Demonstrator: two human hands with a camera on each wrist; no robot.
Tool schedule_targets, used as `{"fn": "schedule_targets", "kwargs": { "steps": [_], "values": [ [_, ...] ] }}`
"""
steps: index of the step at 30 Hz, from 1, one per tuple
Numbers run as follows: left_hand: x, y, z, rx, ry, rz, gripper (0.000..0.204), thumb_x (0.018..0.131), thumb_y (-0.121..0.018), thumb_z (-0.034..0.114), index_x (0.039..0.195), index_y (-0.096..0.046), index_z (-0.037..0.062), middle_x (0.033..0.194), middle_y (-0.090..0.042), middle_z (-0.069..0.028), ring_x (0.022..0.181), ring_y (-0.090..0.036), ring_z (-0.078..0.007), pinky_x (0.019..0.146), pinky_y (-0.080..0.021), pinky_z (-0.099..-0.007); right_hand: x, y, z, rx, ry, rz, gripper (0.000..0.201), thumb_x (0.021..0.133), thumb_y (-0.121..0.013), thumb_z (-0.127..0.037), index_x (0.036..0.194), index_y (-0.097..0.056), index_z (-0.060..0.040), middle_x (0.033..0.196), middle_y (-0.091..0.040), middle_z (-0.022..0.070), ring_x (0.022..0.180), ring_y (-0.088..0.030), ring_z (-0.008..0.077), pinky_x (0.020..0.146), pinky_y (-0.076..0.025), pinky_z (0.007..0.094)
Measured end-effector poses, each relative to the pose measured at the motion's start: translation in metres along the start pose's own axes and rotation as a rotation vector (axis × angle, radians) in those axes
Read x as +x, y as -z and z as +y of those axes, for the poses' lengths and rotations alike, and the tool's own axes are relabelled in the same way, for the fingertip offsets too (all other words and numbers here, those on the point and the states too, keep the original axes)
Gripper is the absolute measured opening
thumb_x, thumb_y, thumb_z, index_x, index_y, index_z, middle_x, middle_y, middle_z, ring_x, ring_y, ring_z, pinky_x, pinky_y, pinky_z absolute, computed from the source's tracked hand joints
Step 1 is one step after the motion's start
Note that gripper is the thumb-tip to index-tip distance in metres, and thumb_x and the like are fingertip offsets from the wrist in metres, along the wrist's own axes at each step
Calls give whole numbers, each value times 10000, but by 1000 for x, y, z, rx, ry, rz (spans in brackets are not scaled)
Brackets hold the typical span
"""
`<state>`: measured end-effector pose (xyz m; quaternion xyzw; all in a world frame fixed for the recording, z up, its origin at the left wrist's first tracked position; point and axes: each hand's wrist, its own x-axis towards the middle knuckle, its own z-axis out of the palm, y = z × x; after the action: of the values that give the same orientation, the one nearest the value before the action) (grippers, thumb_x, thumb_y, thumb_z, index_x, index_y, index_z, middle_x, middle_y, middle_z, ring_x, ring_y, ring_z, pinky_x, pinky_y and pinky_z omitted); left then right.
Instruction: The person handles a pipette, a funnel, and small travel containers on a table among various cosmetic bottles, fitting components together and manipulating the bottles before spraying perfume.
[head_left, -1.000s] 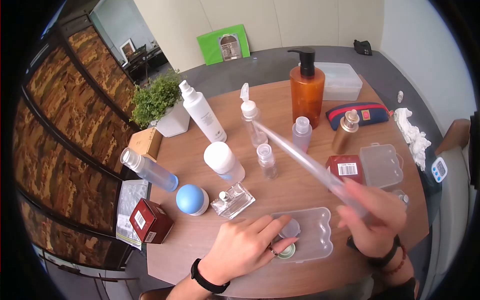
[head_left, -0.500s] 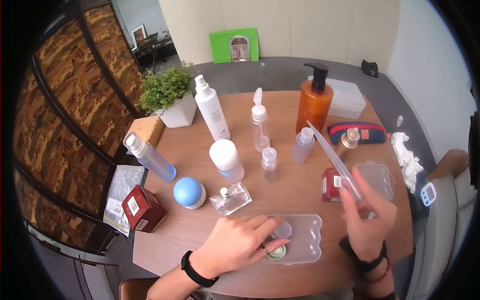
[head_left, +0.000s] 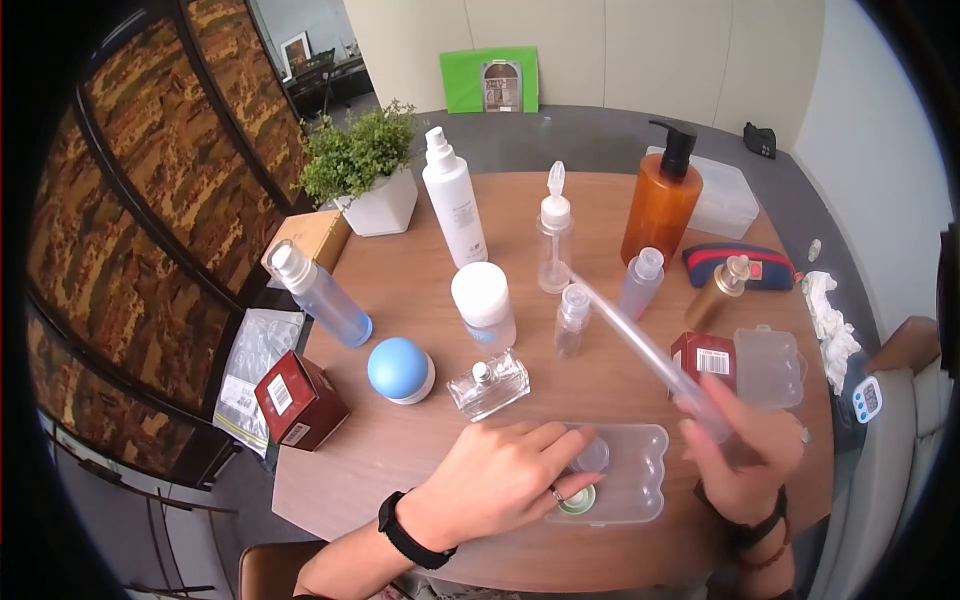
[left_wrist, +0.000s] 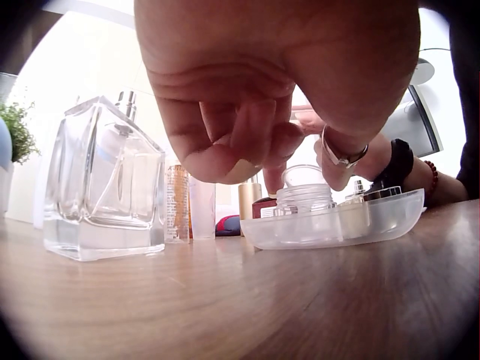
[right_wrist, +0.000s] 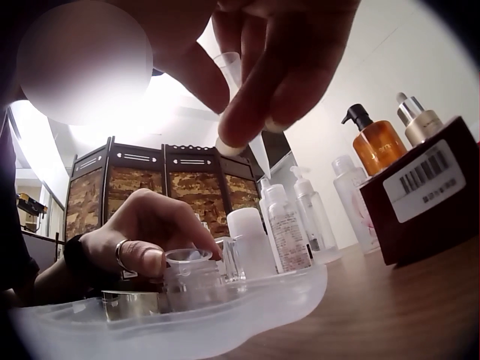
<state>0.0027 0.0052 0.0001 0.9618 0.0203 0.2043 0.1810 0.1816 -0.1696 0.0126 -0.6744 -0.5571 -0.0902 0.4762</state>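
In the head view a clear plastic tray (head_left: 640,470) lies near the table's front edge. Inside it are a small clear jar (head_left: 592,456) and a small round green-rimmed piece (head_left: 577,499). My left hand (head_left: 510,475) reaches over the tray's left side, thumb and fingers round the jar; the jar (right_wrist: 195,281) looks uncovered in the right wrist view. My right hand (head_left: 745,450), raised above the tray's right side, pinches the wide end of a translucent tapered tube (head_left: 640,345). Its narrow tip points up and left in the head view, but downward in the right wrist view.
Left of the tray are a glass perfume bottle (head_left: 490,386), a blue-domed jar (head_left: 400,370) and a red box (head_left: 300,400). Several bottles stand behind, including an amber pump bottle (head_left: 660,205). Another red box (head_left: 704,360) and a clear case (head_left: 770,368) are at the right.
The tapered tube swung more upright, then tilted back to the left in my right hand. My left hand keeps its hold at the jar. The head view has shifted a little.
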Motion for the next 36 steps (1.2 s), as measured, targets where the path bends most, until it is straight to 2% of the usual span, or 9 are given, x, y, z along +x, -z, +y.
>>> {"fn": "schedule_targets", "kwargs": {
  "steps": [8,11,15,18,20,23,28,31,36],
  "values": [
    [0,-1,1,32,18,-11,344,851,-786,355,1080,-710,111,696,-610,-17,545,-600,-212,469,-455,-335,-2,3,6,27,-67,-26,431,753,-760,76,1179,-692,75,818,-741,151,662,-722,214,625,-538,287],
    [1,0,1,32,15,-12,344,845,-791,359,1074,-711,114,689,-610,-13,540,-602,-207,469,-455,-331,-3,2,3,34,-211,226,435,796,-723,111,1227,-670,88,921,-768,157,754,-731,158,652,-555,241],
    [1,-1,3,29,26,1,343,844,-792,359,1070,-711,114,682,-608,-11,534,-602,-208,468,-455,-329,2,-2,4,25,-247,281,419,817,-716,110,1232,-664,94,942,-768,158,781,-730,149,652,-559,234],
    [3,1,3,42,23,-10,344,844,-793,362,1065,-710,112,685,-611,-13,530,-601,-210,468,-456,-327,3,-3,5,-20,-263,156,415,828,-716,109,1240,-663,86,967,-767,161,789,-727,144,640,-563,243],
    [0,-1,2,43,20,-13,349,842,-793,364,1064,-709,108,691,-618,-15,534,-605,-213,471,-461,-328,1,-5,4,31,-265,294,423,796,-759,81,1213,-691,60,917,-768,143,742,-728,156,624,-557,243],
    [1,0,2,33,21,-8,354,842,-792,364,1069,-707,105,707,-627,-19,541,-610,-213,472,-464,-330,-5,3,5,1,-3,110,455,754,-802,43,1199,-708,35,859,-764,126,672,-718,182,599,-544,243],
    [-1,-1,2,42,15,-13,354,845,-790,356,1078,-705,102,721,-631,-22,550,-615,-213,476,-466,-330,2,5,3,-14,24,-171,458,743,-789,43,1190,-692,69,880,-772,154,680,-743,221,661,-561,264],
    [1,1,2,51,16,-19,353,843,-792,354,1076,-707,102,714,-624,-19,552,-611,-213,480,-465,-328,-5,2,6,-2,-20,166,420,770,-732,91,1186,-678,95,872,-773,159,629,-709,174,671,-557,242],
    [1,0,2,44,20,-10,355,840,-795,356,1071,-710,101,697,-609,-16,552,-605,-211,483,-461,-328,-4,1,5,41,-137,230,397,821,-695,97,1216,-661,100,901,-770,164,676,-710,144,659,-559,243]
  ]
}}
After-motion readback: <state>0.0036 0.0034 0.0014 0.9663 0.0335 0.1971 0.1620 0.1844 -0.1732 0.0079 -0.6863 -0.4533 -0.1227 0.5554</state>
